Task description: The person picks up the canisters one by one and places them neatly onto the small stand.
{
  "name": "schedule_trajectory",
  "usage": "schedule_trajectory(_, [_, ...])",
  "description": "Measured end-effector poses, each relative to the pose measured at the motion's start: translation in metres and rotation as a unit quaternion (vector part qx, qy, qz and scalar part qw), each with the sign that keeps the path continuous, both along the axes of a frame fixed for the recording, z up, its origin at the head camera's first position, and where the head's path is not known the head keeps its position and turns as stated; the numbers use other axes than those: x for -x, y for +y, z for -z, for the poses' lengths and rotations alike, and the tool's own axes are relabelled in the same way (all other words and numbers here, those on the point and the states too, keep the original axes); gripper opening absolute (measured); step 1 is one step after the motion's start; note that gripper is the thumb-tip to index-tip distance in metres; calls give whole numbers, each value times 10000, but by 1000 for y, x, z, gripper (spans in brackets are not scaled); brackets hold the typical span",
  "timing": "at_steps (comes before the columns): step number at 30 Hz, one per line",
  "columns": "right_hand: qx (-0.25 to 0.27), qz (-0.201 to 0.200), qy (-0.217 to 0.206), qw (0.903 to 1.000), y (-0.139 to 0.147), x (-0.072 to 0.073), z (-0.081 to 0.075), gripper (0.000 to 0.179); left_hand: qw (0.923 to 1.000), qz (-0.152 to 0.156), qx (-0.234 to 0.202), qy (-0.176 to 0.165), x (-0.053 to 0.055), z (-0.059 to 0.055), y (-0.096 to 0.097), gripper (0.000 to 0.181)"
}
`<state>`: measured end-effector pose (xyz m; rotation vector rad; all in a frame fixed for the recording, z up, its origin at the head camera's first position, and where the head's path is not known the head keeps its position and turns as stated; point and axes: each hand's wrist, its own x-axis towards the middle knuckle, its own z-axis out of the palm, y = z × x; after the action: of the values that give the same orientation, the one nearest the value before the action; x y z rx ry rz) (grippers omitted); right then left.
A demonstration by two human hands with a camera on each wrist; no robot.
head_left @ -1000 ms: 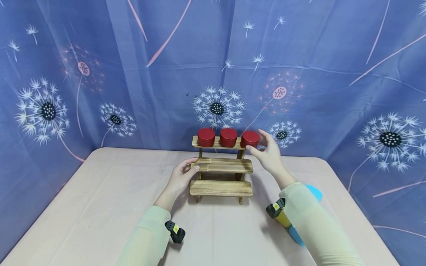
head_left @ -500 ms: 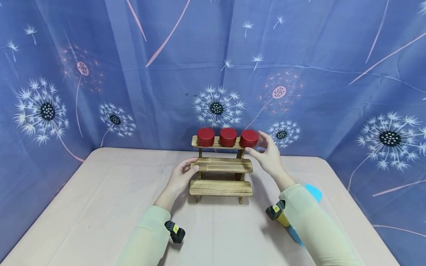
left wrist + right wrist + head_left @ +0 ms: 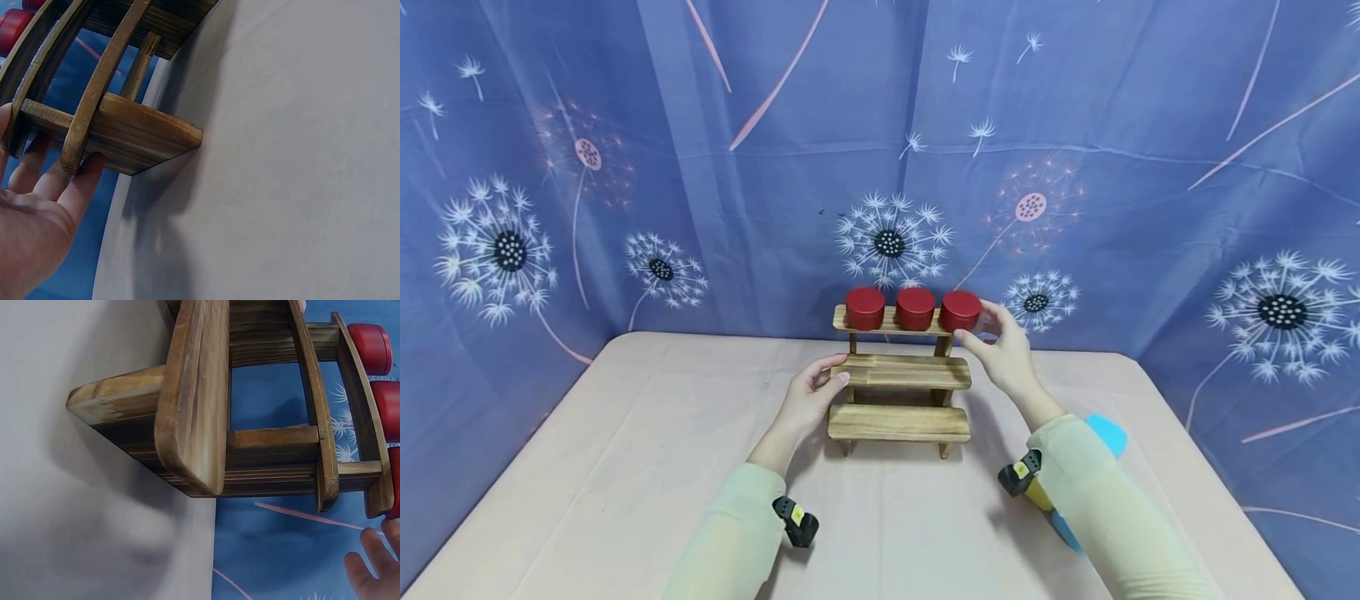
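Three red round tins stand in a row on the top shelf of a wooden three-tier display stand (image 3: 898, 423): the left tin (image 3: 865, 309), the middle tin (image 3: 915, 309) and the right tin (image 3: 960, 311). My left hand (image 3: 805, 404) holds the left end of the middle shelf (image 3: 910, 372), thumb in front. In the left wrist view its fingers (image 3: 84, 187) reach under and behind the shelf ends. My right hand (image 3: 1009, 357) holds the right tin between thumb and fingers, thumb at its lower front. In the right wrist view, fingertips (image 3: 370, 540) are at this tin's side.
The stand is on a pale cloth-covered table (image 3: 625, 467), before a blue dandelion-print curtain (image 3: 775, 208). Beside and partly beneath the right sleeve (image 3: 1105, 508) lies a blue and yellow object (image 3: 1107, 435), mostly hidden.
The right tin has shifted slightly left along the top shelf, towards the middle tin, with my right hand following. My left hand stays on the middle shelf.
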<state>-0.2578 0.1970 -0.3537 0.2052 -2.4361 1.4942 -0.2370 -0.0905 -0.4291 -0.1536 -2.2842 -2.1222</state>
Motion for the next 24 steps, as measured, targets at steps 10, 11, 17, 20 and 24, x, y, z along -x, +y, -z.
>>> schedule_trajectory(10, [20, 12, 11, 10000, 5, -6, 3, 69, 10000, -69, 6, -43, -1, -1, 2, 38])
schedule_trajectory(11, [32, 14, 18, 10000, 7, -7, 3, 69, 10000, -72, 22, -50, -1, -1, 2, 38])
schedule_trajectory(17, [36, -42, 19, 10000, 15, -15, 5, 68, 10000, -36, 56, -24, -1, -1, 2, 38])
schedule_trajectory(20, [-29, -24, 27, 10000, 19, -20, 6, 67, 10000, -18, 14, -2, -1, -1, 1, 38])
schedule_trajectory(24, [-20, 2, 119, 9999, 22, -27, 8, 66, 10000, 1, -39, -13, -1, 0, 1, 38])
